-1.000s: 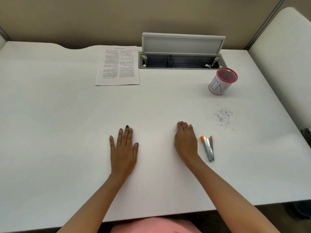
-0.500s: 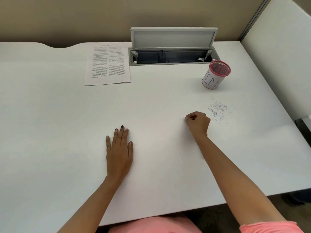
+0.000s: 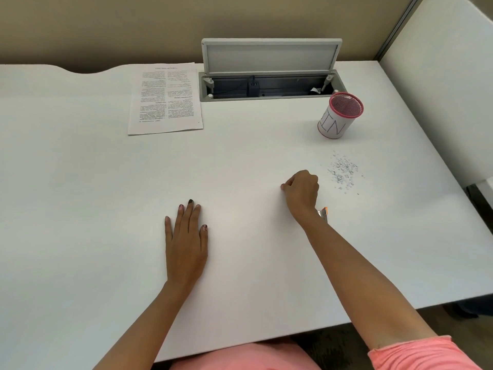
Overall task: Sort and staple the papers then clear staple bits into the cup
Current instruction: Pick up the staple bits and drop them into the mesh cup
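Observation:
My left hand (image 3: 186, 241) lies flat and palm down on the white desk (image 3: 80, 209), holding nothing. My right hand (image 3: 302, 192) is curled, its fingertips pinched together against the desk surface left of a scatter of staple bits (image 3: 342, 170). Whatever sits between the fingertips is too small to make out. Only the tip of the orange and silver stapler (image 3: 323, 212) shows behind my right wrist. A white cup with a pink mesh rim (image 3: 340, 116) stands upright beyond the bits. Printed papers (image 3: 166, 98) lie in a stack at the back left.
An open cable box with a raised grey lid (image 3: 269, 86) is set into the back of the desk between the papers and the cup. A white partition (image 3: 440, 76) borders the desk's right side. The desk's front edge runs close to my body.
My right hand went from flat to a pinch and moved forward toward the bits, covering most of the stapler. A tiny bit seen by its fingertips half a second ago no longer shows. The left hand stays put.

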A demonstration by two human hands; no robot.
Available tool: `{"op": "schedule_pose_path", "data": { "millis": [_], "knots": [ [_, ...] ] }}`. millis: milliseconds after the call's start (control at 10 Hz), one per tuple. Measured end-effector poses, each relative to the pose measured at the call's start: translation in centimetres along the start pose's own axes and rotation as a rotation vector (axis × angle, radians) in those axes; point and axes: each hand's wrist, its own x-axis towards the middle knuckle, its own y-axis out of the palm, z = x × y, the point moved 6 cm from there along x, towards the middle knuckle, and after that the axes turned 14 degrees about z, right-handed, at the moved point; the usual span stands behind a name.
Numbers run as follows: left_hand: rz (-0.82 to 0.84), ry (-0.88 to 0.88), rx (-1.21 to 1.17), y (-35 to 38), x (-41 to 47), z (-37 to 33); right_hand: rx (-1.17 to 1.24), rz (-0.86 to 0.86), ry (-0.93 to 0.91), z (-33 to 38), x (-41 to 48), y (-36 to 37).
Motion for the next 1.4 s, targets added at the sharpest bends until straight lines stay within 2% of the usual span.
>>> {"op": "schedule_pose_path", "data": {
  "millis": [300,500,600,800,900,1200,1400],
  "knots": [
    [-0.001,0.003,-0.004,-0.1,-0.2,-0.1,-0.023,0.109,0.060,0.5,0.7,-0.4],
    [0.001,0.000,0.005,-0.1,-0.1,0.0,-0.072,0.123,0.071,0.6,0.4,-0.4],
    [0.004,0.002,0.003,-0.1,0.0,0.0,-0.036,0.116,0.069,0.4,0.6,0.0],
    [-0.002,0.004,0.000,-0.1,0.0,-0.1,0.201,0.094,-0.035,-0.7,0.7,-0.7],
    [0.002,0.004,0.007,-0.1,0.0,0.0,0.323,0.084,-0.001,-1.5,0.5,-1.3],
    [0.003,0.003,0.011,-0.1,0.0,0.0,0.105,0.112,-0.124,-0.1,0.1,-1.2],
    [0.001,0.006,0.012,-0.1,0.0,-0.1,-0.055,0.135,-0.141,0.8,0.7,-0.6]
  ]
}}
